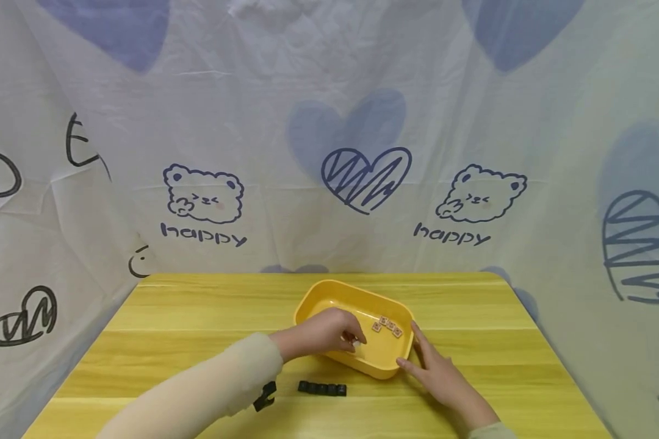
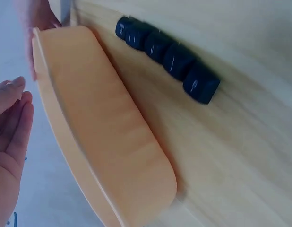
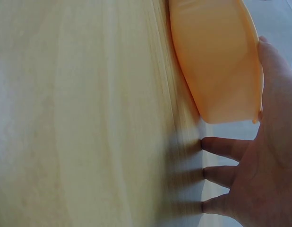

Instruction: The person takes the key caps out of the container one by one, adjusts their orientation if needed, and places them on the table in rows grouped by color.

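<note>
My left hand reaches over the near side into a yellow plastic basin. Its thumb and fingertips pinch a small white piece, mostly hidden by the fingers. Inside the basin, towards its right end, lie several small pinkish keycaps with dark marks. At the basin's right end, my right hand rests with thumb and index finger on the rim. Its other fingers are spread and straight, reaching down by the tabletop in the right wrist view. Black keycaps stand in a row on the table before the basin.
The wood-grain table carries everything. A black strap-like object shows beside the left sleeve. Behind the table hangs a pale cloth printed with hearts and bears.
</note>
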A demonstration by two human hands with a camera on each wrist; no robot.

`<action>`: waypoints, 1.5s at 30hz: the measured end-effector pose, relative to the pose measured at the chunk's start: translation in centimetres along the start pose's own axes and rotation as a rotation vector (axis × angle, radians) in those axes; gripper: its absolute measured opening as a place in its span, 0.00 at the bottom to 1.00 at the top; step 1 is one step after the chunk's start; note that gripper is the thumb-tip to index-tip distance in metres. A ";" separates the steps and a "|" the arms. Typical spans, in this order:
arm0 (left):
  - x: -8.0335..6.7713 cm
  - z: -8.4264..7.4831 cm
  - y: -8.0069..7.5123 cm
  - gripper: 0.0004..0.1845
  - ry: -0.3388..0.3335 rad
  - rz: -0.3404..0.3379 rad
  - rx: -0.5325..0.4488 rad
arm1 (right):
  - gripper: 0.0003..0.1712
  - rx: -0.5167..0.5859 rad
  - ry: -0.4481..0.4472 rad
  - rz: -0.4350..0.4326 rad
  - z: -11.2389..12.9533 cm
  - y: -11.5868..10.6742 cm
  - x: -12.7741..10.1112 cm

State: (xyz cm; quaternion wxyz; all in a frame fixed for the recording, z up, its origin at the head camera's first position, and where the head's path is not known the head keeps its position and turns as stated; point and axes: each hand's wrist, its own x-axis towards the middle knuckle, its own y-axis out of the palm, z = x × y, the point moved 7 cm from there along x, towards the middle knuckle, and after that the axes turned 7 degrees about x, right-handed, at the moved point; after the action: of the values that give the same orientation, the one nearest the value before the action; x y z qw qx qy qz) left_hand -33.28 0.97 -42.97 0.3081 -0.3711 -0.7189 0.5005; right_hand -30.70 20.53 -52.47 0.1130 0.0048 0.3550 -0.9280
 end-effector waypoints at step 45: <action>-7.0 -1.2 6.7 0.07 -0.361 -0.047 0.164 | 0.52 0.006 -0.022 0.009 0.0 0.2 0.2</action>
State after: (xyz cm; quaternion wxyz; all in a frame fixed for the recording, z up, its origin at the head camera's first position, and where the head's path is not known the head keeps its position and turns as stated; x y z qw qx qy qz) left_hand -27.06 -2.83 -49.47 0.2152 -0.2322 -0.7277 0.6084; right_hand -30.86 20.32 -52.58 0.1210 -0.0035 0.3511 -0.9285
